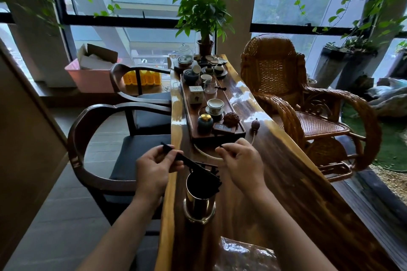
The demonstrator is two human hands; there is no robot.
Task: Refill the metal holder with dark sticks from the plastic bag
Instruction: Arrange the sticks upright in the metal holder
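A shiny metal holder (200, 202) stands on the long wooden table (286, 182) close to its left edge. Several dark sticks (203, 170) lean out over its rim toward the upper left. My left hand (155, 166) grips the upper ends of that bundle, just left of and above the holder. My right hand (241, 160) hovers to the right of the holder and pinches the tip of one dark stick (222, 145) between thumb and fingers. The clear plastic bag (244, 253) lies on the table at the bottom, partly behind my right forearm.
A wooden tea tray (187, 103) with cups, jars and a small box runs along the table beyond my hands. Two dark wooden armchairs (88, 143) stand at the left, a wicker rocking chair (308, 103) at the right. A potted plant (204, 17) sits at the far end.
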